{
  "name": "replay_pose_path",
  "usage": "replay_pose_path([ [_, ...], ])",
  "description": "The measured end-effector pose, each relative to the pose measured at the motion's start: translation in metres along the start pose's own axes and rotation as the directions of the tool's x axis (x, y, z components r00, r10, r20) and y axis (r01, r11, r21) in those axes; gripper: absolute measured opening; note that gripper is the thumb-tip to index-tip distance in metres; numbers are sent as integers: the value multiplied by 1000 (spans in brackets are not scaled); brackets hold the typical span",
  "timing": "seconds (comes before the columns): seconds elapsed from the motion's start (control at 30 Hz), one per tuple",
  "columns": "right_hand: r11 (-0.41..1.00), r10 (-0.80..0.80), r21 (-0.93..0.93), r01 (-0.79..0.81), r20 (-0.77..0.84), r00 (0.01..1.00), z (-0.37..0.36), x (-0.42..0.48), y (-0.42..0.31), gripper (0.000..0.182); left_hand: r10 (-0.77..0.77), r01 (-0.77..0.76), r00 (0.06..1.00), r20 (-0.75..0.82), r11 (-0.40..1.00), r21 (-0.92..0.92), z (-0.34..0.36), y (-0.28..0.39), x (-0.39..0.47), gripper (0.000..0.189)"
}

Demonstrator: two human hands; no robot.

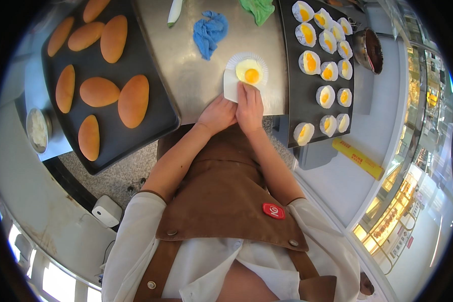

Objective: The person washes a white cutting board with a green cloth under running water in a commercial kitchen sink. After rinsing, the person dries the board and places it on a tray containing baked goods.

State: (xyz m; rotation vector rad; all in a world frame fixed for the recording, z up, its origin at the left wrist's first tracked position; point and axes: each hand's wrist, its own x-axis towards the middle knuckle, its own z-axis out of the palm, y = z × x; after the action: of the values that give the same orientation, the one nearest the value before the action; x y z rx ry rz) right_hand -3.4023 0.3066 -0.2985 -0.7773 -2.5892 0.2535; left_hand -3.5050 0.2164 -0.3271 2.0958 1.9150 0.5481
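On the steel worktop before me, a round item like a fried egg (pixel 250 71), pale with a yellow centre, rests in a flattened white fluted paper case (pixel 265 62). A white flat scraper or card (pixel 231 86) overlaps the case's lower left edge. My left hand (pixel 218 113) is at the lower end of the white piece, its fingertips partly hidden. Beside it, my right hand (pixel 249 104) has its thumb and fingers together at the near edge of the egg-like item. Whether either hand grips anything is unclear.
A dark tray (pixel 162 109) with several oval buns stands left. Another tray (pixel 298 94) with several yellow-centred cakes in paper cases lies right. Blue cloth (pixel 210 34), green cloth (pixel 258 9) and a white-handled tool (pixel 175 13) lie beyond. Bowls (pixel 377 51) (pixel 39 130) flank both sides.
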Motion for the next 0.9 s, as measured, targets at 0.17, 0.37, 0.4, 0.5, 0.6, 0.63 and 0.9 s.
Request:
replay_pose_path([
  [0.17,1000,-9,21,8,43,999,-4,2,3,45,10,-10,999,-51,1000,4,3,0,1,44],
  [0.37,999,5,48,-13,157,988,-41,-10,0,51,-18,17,998,-62,1000,-22,2,1,4,43],
  [0.4,999,8,41,-15,184,983,-46,-13,-1,51,-31,28,998,-61,999,-45,2,1,3,43],
  [0.5,997,-76,-10,79,166,983,-46,-23,4,48,-19,17,995,-102,1000,-25,-1,2,4,41],
  [0.6,986,-103,-111,127,205,973,-46,-20,3,47,-15,13,988,-151,1000,-13,1,2,5,39],
  [0.63,980,-117,-134,148,219,969,-45,-19,5,47,-19,16,986,-165,1000,-18,3,1,4,39],
  [0.9,931,-181,-261,255,278,943,-34,-6,7,48,50,-46,990,-130,999,27,12,-1,-1,46],
])
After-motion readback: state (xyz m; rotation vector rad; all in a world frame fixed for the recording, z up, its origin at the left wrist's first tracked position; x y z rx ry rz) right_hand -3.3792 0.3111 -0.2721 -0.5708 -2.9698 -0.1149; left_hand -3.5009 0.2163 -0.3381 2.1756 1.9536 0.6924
